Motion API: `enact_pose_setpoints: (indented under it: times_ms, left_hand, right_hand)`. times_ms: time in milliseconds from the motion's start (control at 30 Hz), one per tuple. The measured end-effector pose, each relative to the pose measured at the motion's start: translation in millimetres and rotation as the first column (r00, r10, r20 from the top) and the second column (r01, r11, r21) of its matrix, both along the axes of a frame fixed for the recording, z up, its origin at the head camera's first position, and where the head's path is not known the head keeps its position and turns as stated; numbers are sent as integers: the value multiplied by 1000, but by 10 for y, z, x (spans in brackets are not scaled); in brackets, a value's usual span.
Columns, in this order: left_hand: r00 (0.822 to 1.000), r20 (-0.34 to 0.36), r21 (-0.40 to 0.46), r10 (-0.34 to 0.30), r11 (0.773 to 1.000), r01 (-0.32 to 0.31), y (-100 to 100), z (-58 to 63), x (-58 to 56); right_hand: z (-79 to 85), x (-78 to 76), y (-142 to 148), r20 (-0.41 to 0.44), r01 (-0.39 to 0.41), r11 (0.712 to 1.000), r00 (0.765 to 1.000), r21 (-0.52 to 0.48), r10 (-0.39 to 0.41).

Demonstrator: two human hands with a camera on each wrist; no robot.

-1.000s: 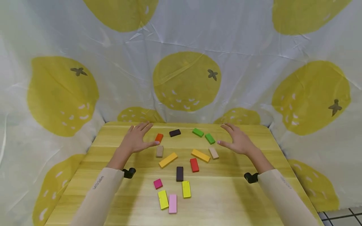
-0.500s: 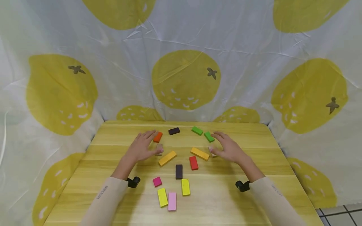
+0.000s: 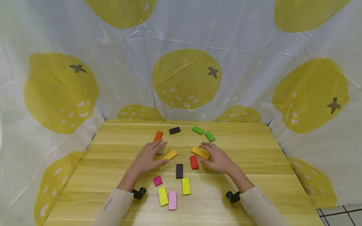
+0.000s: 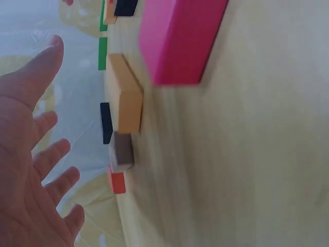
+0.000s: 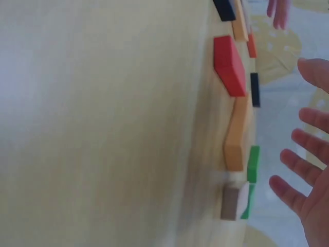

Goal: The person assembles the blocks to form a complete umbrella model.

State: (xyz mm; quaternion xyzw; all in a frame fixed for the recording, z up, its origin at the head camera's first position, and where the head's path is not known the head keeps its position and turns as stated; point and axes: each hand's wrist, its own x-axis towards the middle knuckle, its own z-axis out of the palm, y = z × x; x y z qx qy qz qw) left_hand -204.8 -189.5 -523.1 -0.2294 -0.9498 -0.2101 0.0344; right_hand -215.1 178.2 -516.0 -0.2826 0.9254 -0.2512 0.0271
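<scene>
Left hand (image 3: 149, 158): held aloft left of centre in the head view, nothing gripped; in the left wrist view the fingers are seen spread, the thumb set wide.
Right hand (image 3: 217, 158): poised right of centre, nothing gripped here either; its fingers are shown spread in the right wrist view, clear of every block.
Left orange-yellow oblong block (image 3: 171, 154): partly covered by the left thumb in the head view, though a gap is revealed by the wrist camera.
Grey-brown oblong block (image 4: 122, 152): mostly masked by the left fingers from above, placed just beside the orange-yellow one.
Right orange-yellow oblong block (image 3: 198, 152): overlapped by the right fingers, right of centre.
Pale tan oblong block (image 5: 234, 200): hidden beneath the right hand from above, caught low in the right wrist view.
Bright red oblong block (image 3: 194, 162): set near the right thumb.
Upper middle: an orange-red block (image 3: 158, 135), a black block (image 3: 174, 130) and two green blocks (image 3: 204, 133) are strung across.
Lower middle: another black block (image 3: 179, 171), a magenta block (image 3: 157, 180), two yellow blocks (image 3: 186, 186) and a pink block (image 3: 172, 200) are scattered.
</scene>
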Motion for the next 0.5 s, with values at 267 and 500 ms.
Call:
enact_pose_setpoints:
  times_ms: [267, 500]
  left_hand:
    - [1000, 4, -1, -21, 1000, 21, 148, -110, 159]
    - [999, 21, 5, -41, 999, 41, 227, -182, 247]
  right_hand:
    - [-168, 138, -116, -3, -12, 1000, 1000, -3, 12]
    - [-294, 226, -152, -1, -19, 1000, 1000, -24, 19]
